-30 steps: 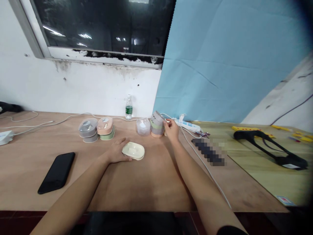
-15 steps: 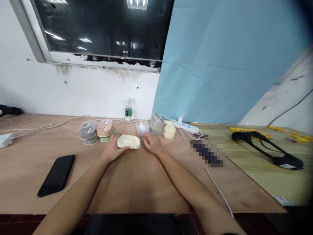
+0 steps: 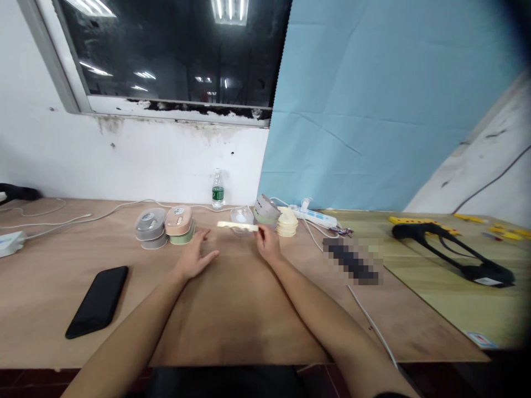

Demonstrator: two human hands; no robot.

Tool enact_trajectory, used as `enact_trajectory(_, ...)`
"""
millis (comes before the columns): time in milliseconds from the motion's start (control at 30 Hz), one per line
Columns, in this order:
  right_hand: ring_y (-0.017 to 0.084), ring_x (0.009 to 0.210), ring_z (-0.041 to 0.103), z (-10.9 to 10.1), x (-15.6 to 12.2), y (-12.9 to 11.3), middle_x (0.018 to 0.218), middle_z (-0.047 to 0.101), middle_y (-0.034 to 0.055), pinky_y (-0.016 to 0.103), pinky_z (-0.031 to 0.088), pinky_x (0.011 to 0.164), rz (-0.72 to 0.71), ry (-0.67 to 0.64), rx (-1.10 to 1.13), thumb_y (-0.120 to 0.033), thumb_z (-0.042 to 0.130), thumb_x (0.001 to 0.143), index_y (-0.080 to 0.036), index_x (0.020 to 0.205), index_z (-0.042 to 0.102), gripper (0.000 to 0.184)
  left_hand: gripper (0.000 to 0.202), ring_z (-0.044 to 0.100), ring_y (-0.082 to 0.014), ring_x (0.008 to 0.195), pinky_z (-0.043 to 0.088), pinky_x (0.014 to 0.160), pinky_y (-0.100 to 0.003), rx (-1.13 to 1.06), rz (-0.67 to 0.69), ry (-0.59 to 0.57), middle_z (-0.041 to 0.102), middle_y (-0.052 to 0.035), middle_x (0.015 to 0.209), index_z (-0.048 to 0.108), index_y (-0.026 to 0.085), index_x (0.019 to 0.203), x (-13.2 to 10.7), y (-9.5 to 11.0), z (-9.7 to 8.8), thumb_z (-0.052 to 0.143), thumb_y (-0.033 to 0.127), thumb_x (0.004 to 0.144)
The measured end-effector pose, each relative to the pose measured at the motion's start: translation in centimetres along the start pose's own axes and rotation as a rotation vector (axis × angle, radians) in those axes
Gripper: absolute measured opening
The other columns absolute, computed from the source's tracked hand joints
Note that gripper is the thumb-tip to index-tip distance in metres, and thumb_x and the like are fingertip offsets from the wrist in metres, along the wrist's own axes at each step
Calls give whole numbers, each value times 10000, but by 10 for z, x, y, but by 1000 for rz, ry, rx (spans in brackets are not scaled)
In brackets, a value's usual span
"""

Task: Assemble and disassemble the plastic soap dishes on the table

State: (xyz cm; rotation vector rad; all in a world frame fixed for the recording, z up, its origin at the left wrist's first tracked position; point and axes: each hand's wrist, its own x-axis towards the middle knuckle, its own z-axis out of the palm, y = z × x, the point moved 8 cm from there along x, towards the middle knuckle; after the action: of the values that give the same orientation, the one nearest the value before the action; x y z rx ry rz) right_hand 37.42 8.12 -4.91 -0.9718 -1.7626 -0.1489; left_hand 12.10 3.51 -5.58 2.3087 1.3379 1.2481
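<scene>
A shallow cream-coloured tray (image 3: 237,226) is tilted edge-on above the table, and my right hand (image 3: 269,243) pinches its right end. Its left end hangs free. My left hand (image 3: 194,257) rests near the table with fingers apart, holding nothing. Beside that hand stand a pink lidded box (image 3: 178,220) on a green one (image 3: 182,237), and a grey lidded box (image 3: 150,223) on another grey one. Behind the tray is a clear plastic container (image 3: 242,214), partly hidden. To its right are stacked grey pieces (image 3: 267,207) and a pile of cream pieces (image 3: 287,222).
A black phone (image 3: 97,302) lies at the left front. By the wall stands a water bottle (image 3: 218,190). A white power strip (image 3: 315,215) with cables is at the back right. A black frame-like object (image 3: 456,254) lies on the right-hand table. A blurred dark object (image 3: 350,261) sits nearer.
The cream tray has left my left hand, shifted right and turned from face-up to edge-on in my right hand. My left hand has opened.
</scene>
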Motion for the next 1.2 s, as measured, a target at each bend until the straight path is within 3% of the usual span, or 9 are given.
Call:
enact_trajectory(200, 159, 571, 566, -42, -2, 62, 729, 606, 27, 294, 461, 585, 452, 446, 189, -469, 417, 904, -156, 1089, 460, 365, 450, 576, -228, 1024, 471, 927, -438, 58, -14, 48, 540, -112, 1210, 491, 206, 1231, 1, -8, -4, 518, 457, 858)
enact_trajectory(333, 108, 437, 496, -70, -13, 103, 817, 615, 43, 269, 431, 477, 665, 743, 284, -473, 366, 905, -185, 1041, 416, 322, 374, 557, -241, 1067, 451, 957, -446, 91, 11, 28, 577, -102, 1147, 553, 203, 1148, 2, -5, -4, 488, 451, 874)
enact_trajectory(433, 107, 438, 496, -79, -29, 133, 808, 624, 48, 257, 424, 438, 847, 852, 304, -458, 388, 882, -194, 979, 438, 287, 355, 552, -244, 1082, 446, 965, -442, 107, 14, 9, 588, -97, 1129, 579, 204, 1115, 3, -3, -3, 484, 449, 875)
enact_trajectory(567, 107, 427, 486, -71, -42, 156, 645, 598, 13, 234, 402, 389, 1021, 800, 370, -463, 446, 837, -196, 771, 475, 277, 354, 556, -253, 1083, 449, 962, -448, 106, -1, 6, 594, -96, 1119, 596, 209, 1093, 3, -3, -3, 477, 459, 872)
enact_trajectory(667, 90, 371, 455, -58, -45, 160, 554, 567, -28, 209, 345, 337, 1076, 753, 511, -480, 505, 802, -185, 750, 491, 300, 352, 560, -254, 1076, 453, 956, -443, 109, -10, 3, 601, -96, 1103, 602, 210, 1082, 3, -4, -3, 475, 461, 869)
enact_trajectory(867, 83, 338, 446, -46, -37, 152, 528, 579, -33, 200, 311, 310, 1045, 617, 604, -533, 502, 797, -165, 775, 521, 368, 334, 565, -246, 1055, 455, 945, -431, 112, 5, 0, 610, -87, 1083, 604, 212, 1067, 4, -5, -2, 490, 451, 864)
enact_trajectory(1000, 92, 333, 443, -40, -37, 151, 516, 581, -26, 213, 298, 319, 1032, 540, 571, -482, 443, 830, -171, 747, 521, 331, 324, 565, -233, 1048, 455, 942, -408, 123, 11, -3, 608, -82, 1081, 599, 207, 1064, 3, -4, -2, 490, 443, 870)
enact_trajectory(1200, 79, 348, 440, -36, -36, 150, 536, 583, -27, 211, 304, 352, 984, 477, 511, -455, 515, 788, -154, 750, 567, 308, 327, 569, -241, 1037, 459, 934, -423, 118, 12, -3, 609, -85, 1068, 601, 211, 1051, 4, -1, -3, 478, 455, 871)
